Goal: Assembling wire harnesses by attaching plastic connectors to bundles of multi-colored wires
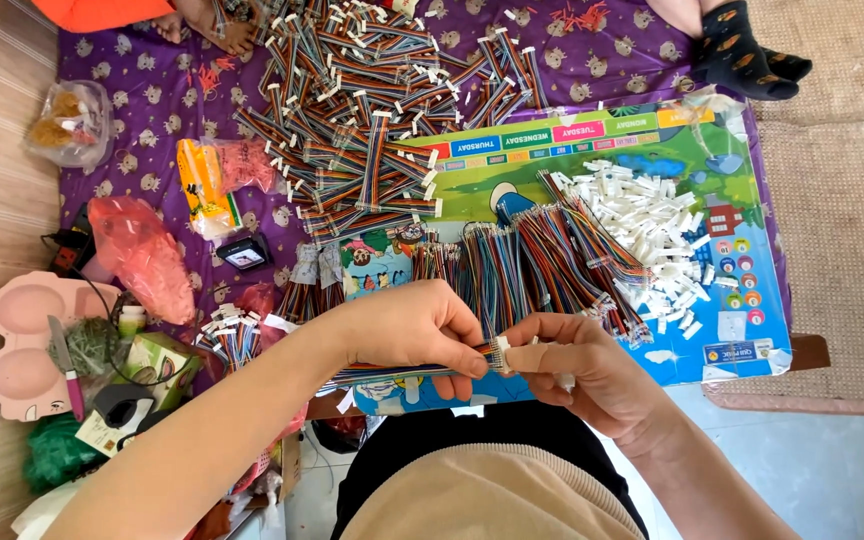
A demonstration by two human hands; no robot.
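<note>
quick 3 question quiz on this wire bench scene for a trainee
1. True or false: both hands grip the same multicoloured ribbon cable.
2. Which hand pinches the white connector at the cable's end: the left hand or the right hand?
3. What lies in the loose heap on the picture board, up and to the right of the hands?

Key: 1 true. 2 right hand. 3 white plastic connector housings.

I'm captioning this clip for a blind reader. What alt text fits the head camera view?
Seen from above, the left hand holds a flat bundle of coloured wires while the right hand pinches a small white connector at its end. Beyond them, loose wire bundles and white connectors lie on a colourful board, and finished cables are heaped on a purple cloth.
</note>
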